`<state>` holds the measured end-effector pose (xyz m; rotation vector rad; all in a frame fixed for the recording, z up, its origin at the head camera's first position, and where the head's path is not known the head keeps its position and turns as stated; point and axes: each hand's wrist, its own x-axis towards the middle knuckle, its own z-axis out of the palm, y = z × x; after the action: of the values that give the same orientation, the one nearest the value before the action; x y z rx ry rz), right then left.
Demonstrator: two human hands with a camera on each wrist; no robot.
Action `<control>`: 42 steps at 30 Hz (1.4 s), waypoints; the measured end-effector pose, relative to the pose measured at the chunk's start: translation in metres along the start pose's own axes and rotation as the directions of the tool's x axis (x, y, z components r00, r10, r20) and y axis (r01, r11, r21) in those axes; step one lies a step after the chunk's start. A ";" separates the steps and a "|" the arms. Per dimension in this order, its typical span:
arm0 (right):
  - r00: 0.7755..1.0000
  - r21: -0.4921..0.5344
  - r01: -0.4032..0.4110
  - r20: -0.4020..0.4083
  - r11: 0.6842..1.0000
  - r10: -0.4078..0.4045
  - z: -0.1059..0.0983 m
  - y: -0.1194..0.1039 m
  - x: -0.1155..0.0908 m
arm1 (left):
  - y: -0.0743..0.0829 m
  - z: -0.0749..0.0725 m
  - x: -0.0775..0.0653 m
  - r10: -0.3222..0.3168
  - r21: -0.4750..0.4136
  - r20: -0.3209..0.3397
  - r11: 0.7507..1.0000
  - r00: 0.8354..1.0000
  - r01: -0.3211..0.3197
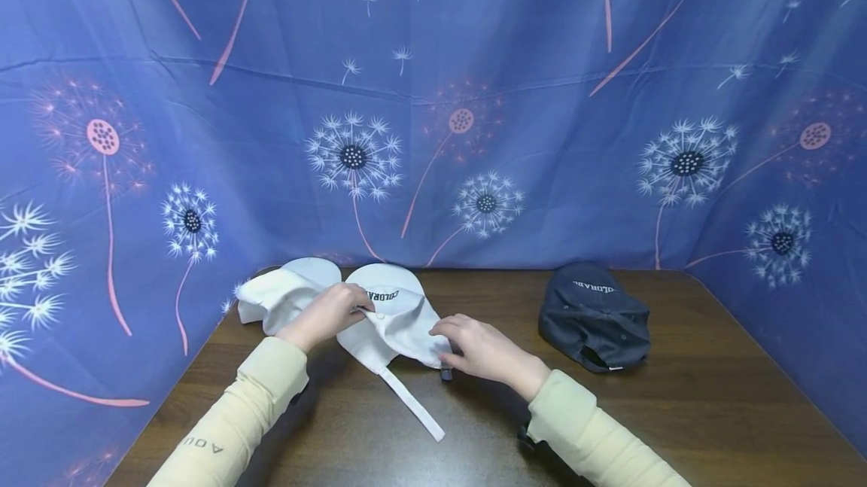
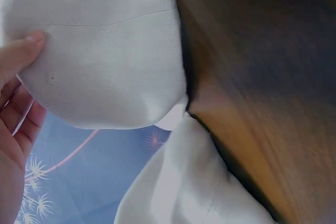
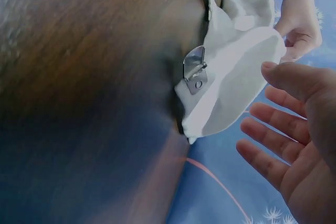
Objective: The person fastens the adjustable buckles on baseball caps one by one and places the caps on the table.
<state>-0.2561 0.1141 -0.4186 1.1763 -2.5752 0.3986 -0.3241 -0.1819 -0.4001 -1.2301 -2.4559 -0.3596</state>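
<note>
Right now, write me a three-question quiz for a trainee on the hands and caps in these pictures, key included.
1. Fill in: the ____ hand pinches the middle white cloth cap with dark lettering.

2. True or false: the dark cloth cap with pale lettering lies on the brown wooden table, to the right of the middle white cap.

3. Multiple choice: how many caps show in the head view?
A. two
B. three
C. four

Key
1. left: the left hand has its thumb on one side of the cloth.
2. True.
3. B, counting the crumpled white cloth cap at the far left.
</note>
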 end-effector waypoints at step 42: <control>0.914 -0.008 0.026 -0.405 1.000 -0.027 -0.021 0.026 -0.027 | 0.037 -0.043 0.054 -0.337 -0.294 -0.165 0.914 0.927 0.279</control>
<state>-0.2559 0.1566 -0.4124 1.0008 -2.1974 0.5678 -0.3148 -0.1377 -0.3353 -0.8341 -2.4668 -0.8870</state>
